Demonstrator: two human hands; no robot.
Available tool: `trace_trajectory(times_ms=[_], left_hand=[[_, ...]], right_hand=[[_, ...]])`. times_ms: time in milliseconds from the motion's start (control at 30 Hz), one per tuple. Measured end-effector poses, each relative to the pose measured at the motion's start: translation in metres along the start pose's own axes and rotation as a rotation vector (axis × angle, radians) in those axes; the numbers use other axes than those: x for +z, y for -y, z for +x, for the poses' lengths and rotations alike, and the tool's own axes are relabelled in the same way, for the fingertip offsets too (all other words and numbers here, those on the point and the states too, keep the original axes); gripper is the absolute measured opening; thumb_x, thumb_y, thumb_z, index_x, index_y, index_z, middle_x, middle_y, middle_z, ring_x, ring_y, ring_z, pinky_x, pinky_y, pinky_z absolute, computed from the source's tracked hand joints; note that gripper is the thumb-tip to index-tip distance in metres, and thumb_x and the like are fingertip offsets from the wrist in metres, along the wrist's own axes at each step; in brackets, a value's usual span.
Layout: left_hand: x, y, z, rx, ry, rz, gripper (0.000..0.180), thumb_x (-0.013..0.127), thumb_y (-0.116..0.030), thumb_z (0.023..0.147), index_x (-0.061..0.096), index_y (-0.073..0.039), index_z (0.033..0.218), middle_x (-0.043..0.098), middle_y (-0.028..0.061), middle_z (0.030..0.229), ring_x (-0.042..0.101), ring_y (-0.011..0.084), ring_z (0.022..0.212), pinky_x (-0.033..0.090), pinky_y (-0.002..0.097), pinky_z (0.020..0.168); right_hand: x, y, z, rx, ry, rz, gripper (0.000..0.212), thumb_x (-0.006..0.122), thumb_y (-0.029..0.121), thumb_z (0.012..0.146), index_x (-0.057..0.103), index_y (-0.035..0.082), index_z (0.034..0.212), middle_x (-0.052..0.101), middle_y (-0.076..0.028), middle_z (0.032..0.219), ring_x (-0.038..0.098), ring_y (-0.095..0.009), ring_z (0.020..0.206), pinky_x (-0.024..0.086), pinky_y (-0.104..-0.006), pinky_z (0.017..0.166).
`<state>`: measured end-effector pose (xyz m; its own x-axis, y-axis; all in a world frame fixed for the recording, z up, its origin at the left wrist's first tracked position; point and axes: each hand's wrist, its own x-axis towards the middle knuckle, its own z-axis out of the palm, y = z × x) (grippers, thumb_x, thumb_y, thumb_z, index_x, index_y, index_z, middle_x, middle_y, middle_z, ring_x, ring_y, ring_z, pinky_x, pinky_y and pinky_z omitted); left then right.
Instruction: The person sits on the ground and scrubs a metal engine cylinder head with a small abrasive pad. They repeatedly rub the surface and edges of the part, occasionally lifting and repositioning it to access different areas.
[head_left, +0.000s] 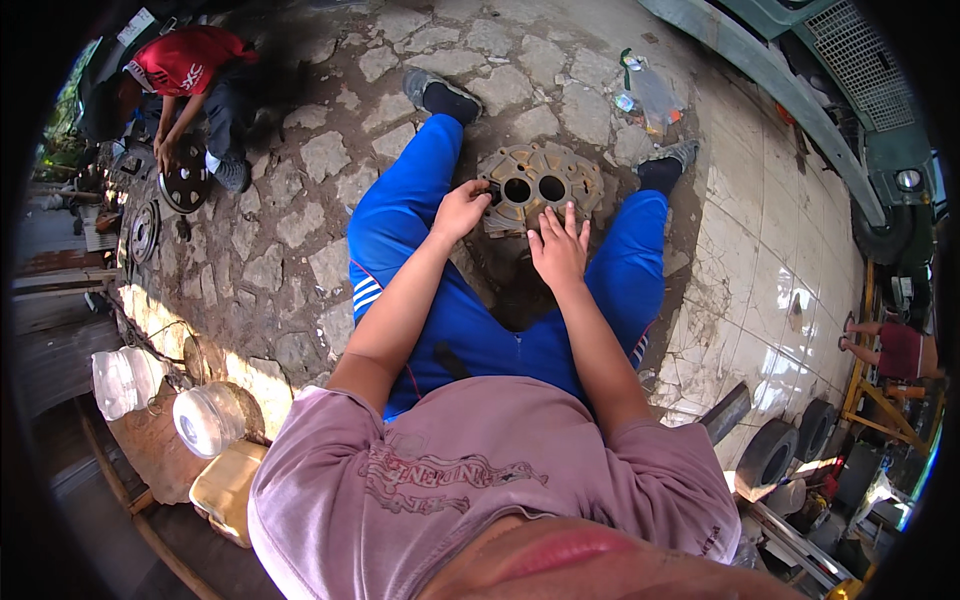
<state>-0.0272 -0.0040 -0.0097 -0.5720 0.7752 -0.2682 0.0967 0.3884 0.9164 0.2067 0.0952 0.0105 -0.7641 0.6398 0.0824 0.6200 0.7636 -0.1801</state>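
Note:
A brown, dirt-stained metal casting point(578, 186) lies on the ground between my outstretched legs, its outline irregular. Two large round holes sit side by side in its face, with smaller holes around them. At its left edge my left hand point(462, 211) is closed, the fingertips against a small dark piece that I cannot make out. My right hand point(560, 248) is open, fingers spread over the near edge of the casting, below the right-hand hole.
Rough stone paving point(325, 157) surrounds me, and pale tiles point(745, 235) run along the right. A person in a red shirt point(190, 60) handles a dark disc point(185, 185) at the far left. Clear plastic containers point(208, 420), a yellowish jerrycan point(228, 493) and tyres point(767, 455) stand near me.

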Motion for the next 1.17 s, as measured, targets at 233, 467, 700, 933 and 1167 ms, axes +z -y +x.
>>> trace_trajectory(times_ms=[233, 467, 700, 933, 1167], left_hand=[[0.002, -0.006, -0.003, 0.001, -0.017, 0.042, 0.046, 0.068, -0.027, 0.1, 0.068, -0.005, 0.141, 0.077, 0.0134, 0.126, 0.074, 0.0216, 0.113, 0.056, 0.0349, 0.097], [0.002, -0.006, -0.004, 0.003, -0.013, 0.028, 0.046, 0.068, -0.027, 0.1, 0.068, -0.006, 0.141, 0.077, 0.0146, 0.126, 0.074, 0.0224, 0.115, 0.056, 0.0351, 0.099], [0.0, -0.014, -0.006, -0.033, -0.011, 0.081, 0.047, 0.069, -0.029, 0.098, 0.069, -0.006, 0.139, 0.078, 0.0171, 0.122, 0.075, 0.0256, 0.114, 0.056, 0.0372, 0.1], [0.001, -0.014, -0.008, -0.017, -0.025, 0.036, 0.048, 0.069, -0.031, 0.095, 0.071, -0.006, 0.136, 0.077, 0.0196, 0.122, 0.074, 0.0311, 0.116, 0.057, 0.0416, 0.102], [0.003, -0.008, -0.004, -0.02, -0.033, 0.049, 0.05, 0.069, -0.033, 0.095, 0.071, -0.007, 0.137, 0.077, 0.022, 0.121, 0.075, 0.0323, 0.116, 0.057, 0.0425, 0.102]], right_hand=[[0.0, 0.0, -0.01, -0.009, 0.041, -0.077, 0.055, 0.051, 0.044, 0.109, 0.063, 0.008, 0.148, 0.05, -0.004, 0.165, 0.025, -0.031, 0.163, 0.015, -0.0658, 0.129], [0.007, 0.007, -0.011, 0.067, 0.099, -0.098, 0.068, 0.05, 0.051, 0.109, 0.047, 0.006, 0.16, 0.021, -0.01, 0.178, 0.009, -0.038, 0.166, 0.011, -0.067, 0.129], [0.005, 0.013, -0.008, 0.108, 0.137, -0.044, 0.07, 0.05, 0.053, 0.109, 0.045, 0.006, 0.161, 0.013, -0.014, 0.18, 0.004, -0.041, 0.165, 0.01, -0.0686, 0.128], [0.007, 0.009, -0.002, 0.103, 0.133, -0.045, 0.068, 0.051, 0.053, 0.108, 0.05, 0.006, 0.158, 0.015, -0.008, 0.18, 0.006, -0.04, 0.165, 0.011, -0.0695, 0.128], [0.007, 0.013, 0.001, 0.054, 0.182, -0.058, 0.071, 0.053, 0.055, 0.106, 0.049, 0.007, 0.159, 0.013, -0.006, 0.181, 0.005, -0.04, 0.166, 0.01, -0.0698, 0.128]])
